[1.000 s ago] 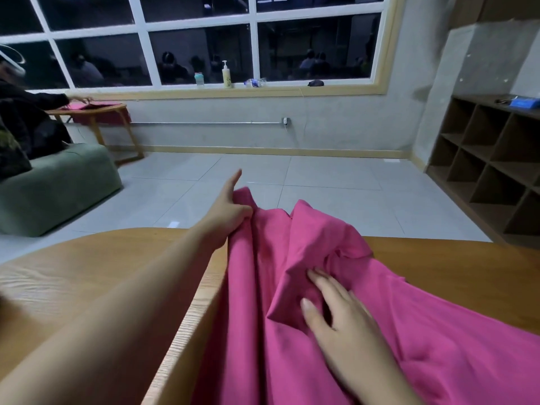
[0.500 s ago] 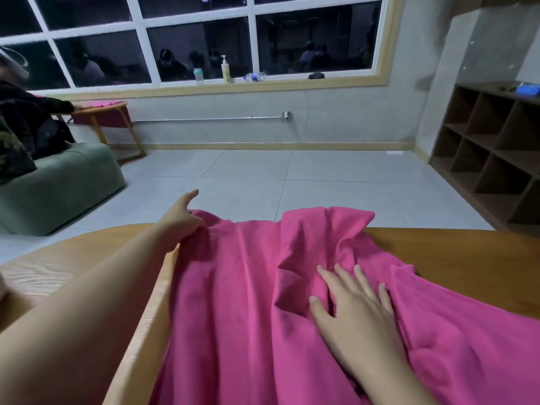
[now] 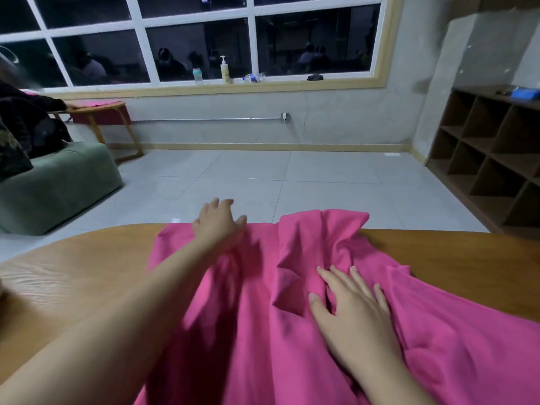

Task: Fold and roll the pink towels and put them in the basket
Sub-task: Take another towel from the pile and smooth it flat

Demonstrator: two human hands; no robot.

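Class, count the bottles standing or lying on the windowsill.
3: a small teal-capped bottle, a pump bottle right of it, and a clear bottle lying on its side further right.

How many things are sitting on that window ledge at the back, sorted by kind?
Pump bottle: 1
Small teal-capped bottle: 1
Clear plastic bottle lying on its side: 1
Small dark object, too small to identify: 1
Total: 4
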